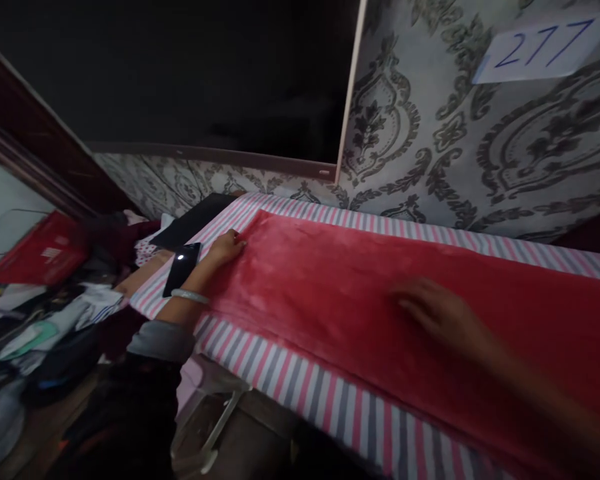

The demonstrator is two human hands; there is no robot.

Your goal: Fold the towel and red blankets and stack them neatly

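A long folded red blanket (320,267), plush-looking, lies flat on a table covered with a striped cloth (280,380). My left hand (227,247) is at the blanket's left edge near the far corner, its fingers curled in on that edge. Over the middle of the blanket is my right hand (433,307), smeared by motion; whether its fingers touch the fabric I cannot tell. A dark phone (183,267) with a small bright light on it lies on the striped cloth beside my left forearm.
A large dark screen (205,73) hangs on the patterned wall behind the table. A paper marked 277 (540,50) is stuck up at right. Heaped clothes (80,313) and a red bag (40,250) are on the left. Beneath the table's front edge a pale stool (205,380) shows.
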